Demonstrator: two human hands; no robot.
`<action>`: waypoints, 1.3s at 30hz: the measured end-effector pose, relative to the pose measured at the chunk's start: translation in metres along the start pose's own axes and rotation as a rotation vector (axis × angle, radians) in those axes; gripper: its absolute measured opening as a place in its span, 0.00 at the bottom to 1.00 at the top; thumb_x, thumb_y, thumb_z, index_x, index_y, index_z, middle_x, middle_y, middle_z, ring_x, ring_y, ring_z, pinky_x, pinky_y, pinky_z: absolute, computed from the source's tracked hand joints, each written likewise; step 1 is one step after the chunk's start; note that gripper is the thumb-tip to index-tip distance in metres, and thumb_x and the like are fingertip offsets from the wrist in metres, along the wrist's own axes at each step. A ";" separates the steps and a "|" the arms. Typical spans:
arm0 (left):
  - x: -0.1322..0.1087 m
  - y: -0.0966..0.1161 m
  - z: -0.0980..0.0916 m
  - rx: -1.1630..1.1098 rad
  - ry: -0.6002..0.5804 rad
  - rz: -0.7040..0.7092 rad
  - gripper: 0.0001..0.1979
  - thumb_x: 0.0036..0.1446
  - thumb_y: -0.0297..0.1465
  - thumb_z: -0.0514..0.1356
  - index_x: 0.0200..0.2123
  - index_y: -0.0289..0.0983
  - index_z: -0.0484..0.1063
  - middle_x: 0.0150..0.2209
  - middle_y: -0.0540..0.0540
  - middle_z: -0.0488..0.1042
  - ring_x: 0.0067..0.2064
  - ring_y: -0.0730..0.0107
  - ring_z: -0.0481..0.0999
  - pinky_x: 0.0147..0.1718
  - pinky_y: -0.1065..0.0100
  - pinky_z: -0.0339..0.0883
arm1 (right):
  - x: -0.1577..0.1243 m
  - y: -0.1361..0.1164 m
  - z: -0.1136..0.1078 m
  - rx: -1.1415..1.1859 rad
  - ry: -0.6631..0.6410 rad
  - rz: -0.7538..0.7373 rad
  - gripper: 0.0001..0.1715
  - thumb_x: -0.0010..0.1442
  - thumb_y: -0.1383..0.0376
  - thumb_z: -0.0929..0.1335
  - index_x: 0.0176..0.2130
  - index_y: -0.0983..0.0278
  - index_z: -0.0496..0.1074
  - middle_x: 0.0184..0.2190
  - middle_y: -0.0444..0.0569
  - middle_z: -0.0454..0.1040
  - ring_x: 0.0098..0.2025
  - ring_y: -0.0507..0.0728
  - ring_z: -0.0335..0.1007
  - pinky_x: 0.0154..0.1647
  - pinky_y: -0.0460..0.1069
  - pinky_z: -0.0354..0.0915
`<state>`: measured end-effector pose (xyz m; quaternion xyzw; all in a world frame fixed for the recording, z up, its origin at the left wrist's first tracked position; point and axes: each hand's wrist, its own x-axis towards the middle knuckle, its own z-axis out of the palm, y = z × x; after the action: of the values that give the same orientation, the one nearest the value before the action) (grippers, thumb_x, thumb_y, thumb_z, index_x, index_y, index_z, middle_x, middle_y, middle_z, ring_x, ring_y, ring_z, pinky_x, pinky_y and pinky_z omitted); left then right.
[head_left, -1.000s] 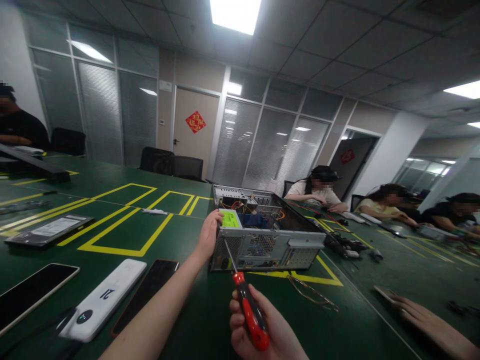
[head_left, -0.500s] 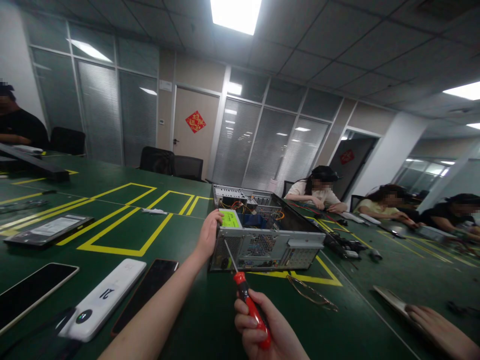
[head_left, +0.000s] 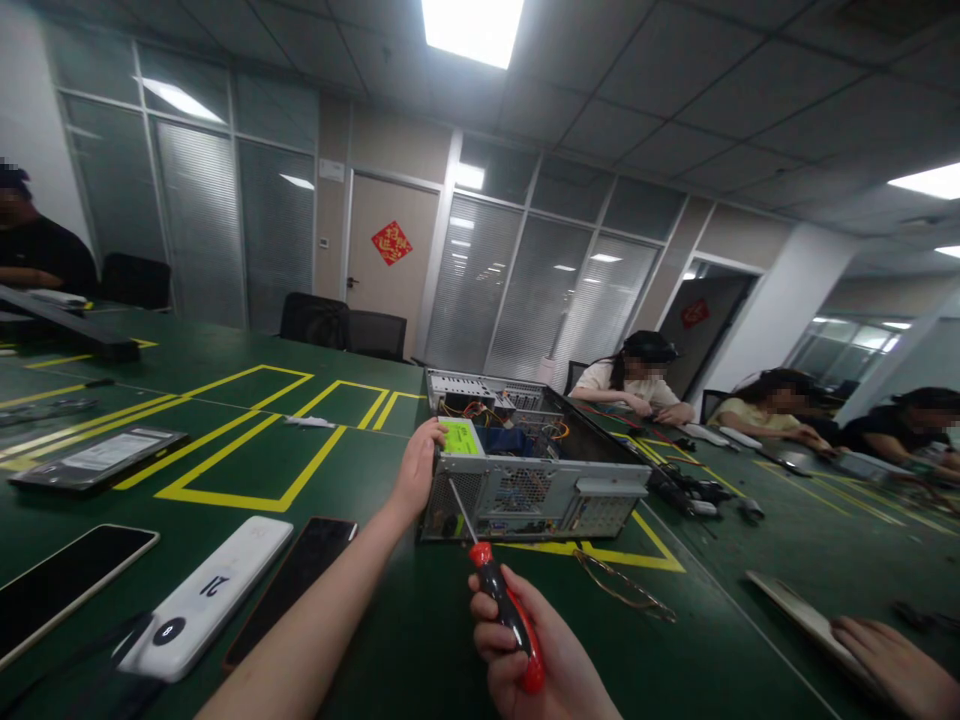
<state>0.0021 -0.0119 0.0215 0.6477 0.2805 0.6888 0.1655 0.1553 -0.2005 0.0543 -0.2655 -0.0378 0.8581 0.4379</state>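
An opened computer case (head_left: 566, 495) lies on the table, its perforated rear panel toward me. My left hand (head_left: 418, 465) grips the case's left rear corner, fingers over the edge beside the power supply (head_left: 459, 437) with its bright green label. In my right hand (head_left: 529, 640) is a red and black screwdriver (head_left: 501, 595), fingers wrapped round the handle. Its shaft slants up and left, and the tip meets the rear panel near the power supply's mesh. Any screw at the tip is too small to make out.
On the left lie a hard drive (head_left: 101, 460), a phone (head_left: 71, 580), a white power bank (head_left: 214, 600) and a dark phone (head_left: 296, 580). Glasses (head_left: 622, 585) lie right of my right hand. Another person's hand (head_left: 892, 650) touches a flat object (head_left: 802, 615). Several people sit around.
The screwdriver handle has turned in my right hand, showing more of its black side. My left hand stays on the case. The other person's hand at the right has shifted slightly right.
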 end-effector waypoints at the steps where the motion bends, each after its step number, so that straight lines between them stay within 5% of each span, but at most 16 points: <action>1: 0.000 0.000 0.000 0.000 0.002 0.001 0.22 0.68 0.44 0.41 0.35 0.39 0.68 0.46 0.41 0.75 0.58 0.60 0.69 0.61 0.54 0.60 | 0.000 -0.001 -0.002 -0.016 -0.024 -0.002 0.23 0.68 0.57 0.60 0.36 0.73 0.71 0.21 0.43 0.68 0.15 0.42 0.57 0.12 0.35 0.50; 4: 0.000 -0.001 0.000 0.004 0.005 0.001 0.22 0.68 0.44 0.41 0.35 0.38 0.68 0.46 0.41 0.75 0.58 0.60 0.69 0.61 0.54 0.60 | 0.000 -0.001 -0.015 -0.148 -0.091 0.002 0.16 0.59 0.59 0.70 0.36 0.72 0.73 0.22 0.42 0.70 0.15 0.42 0.56 0.11 0.36 0.47; 7: 0.000 -0.001 0.000 0.010 0.002 0.002 0.22 0.68 0.44 0.40 0.35 0.38 0.68 0.46 0.41 0.75 0.58 0.60 0.69 0.61 0.54 0.60 | 0.002 0.001 -0.035 -0.302 -0.079 0.026 0.20 0.52 0.56 0.74 0.36 0.71 0.74 0.21 0.42 0.71 0.15 0.42 0.56 0.10 0.37 0.46; 16: 0.000 -0.001 0.000 -0.003 0.005 -0.011 0.22 0.68 0.44 0.41 0.35 0.39 0.68 0.46 0.41 0.74 0.59 0.60 0.69 0.61 0.53 0.60 | 0.026 0.006 -0.070 -0.440 0.140 0.079 0.18 0.61 0.55 0.66 0.37 0.69 0.74 0.18 0.41 0.67 0.14 0.43 0.55 0.11 0.38 0.41; 32: 0.001 0.002 0.000 -0.001 0.003 -0.004 0.22 0.68 0.44 0.41 0.35 0.39 0.68 0.46 0.41 0.74 0.58 0.60 0.69 0.61 0.54 0.60 | 0.041 0.009 -0.081 -0.477 0.174 0.070 0.17 0.61 0.56 0.65 0.37 0.68 0.72 0.19 0.40 0.67 0.14 0.44 0.55 0.14 0.40 0.41; 36: 0.001 0.003 -0.001 0.001 -0.005 -0.013 0.22 0.68 0.44 0.41 0.34 0.39 0.67 0.46 0.41 0.74 0.58 0.60 0.69 0.61 0.54 0.60 | 0.042 0.016 -0.080 -0.486 0.075 0.078 0.21 0.53 0.52 0.68 0.38 0.67 0.72 0.25 0.45 0.73 0.22 0.50 0.67 0.22 0.44 0.57; 39: 0.001 0.004 -0.002 0.003 -0.010 -0.015 0.22 0.67 0.44 0.41 0.34 0.39 0.68 0.46 0.42 0.75 0.59 0.60 0.68 0.61 0.54 0.60 | 0.039 0.021 -0.077 -0.488 -0.077 0.070 0.24 0.43 0.62 0.71 0.41 0.66 0.72 0.35 0.50 0.77 0.33 0.55 0.73 0.38 0.51 0.63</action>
<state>0.0008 -0.0143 0.0246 0.6493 0.2856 0.6838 0.1709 0.1593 -0.1962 -0.0338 -0.3317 -0.2514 0.8477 0.3289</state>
